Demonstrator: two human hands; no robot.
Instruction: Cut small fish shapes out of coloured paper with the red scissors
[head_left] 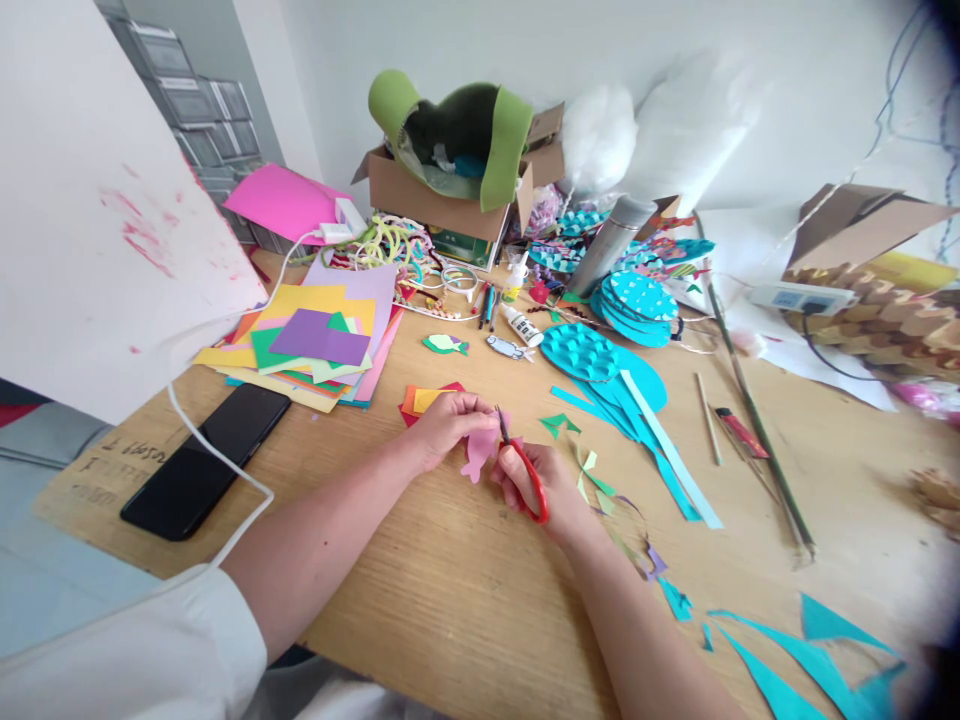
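Note:
A small pink-purple paper piece [480,450] with a notched lower end is pinched in the fingers of my left hand [448,428]. My right hand [544,485] is closed round the red handles of a pair of scissors [535,484], whose blades point up and away at the paper's right edge. Small red, orange and yellow paper pieces [431,399] lie just behind my left hand. Beyond both hands are a green paper fish [445,344] and a grey-blue paper fish [510,348], flat on the table.
Coloured paper sheets [319,340] and a black phone [206,460] lie left on the table [420,600], a white cable crossing the phone. Blue discs [580,352], paper strips and green scraps lie right. Behind stand glue bottles [523,325], a metal flask [613,245] and a cardboard box [442,205].

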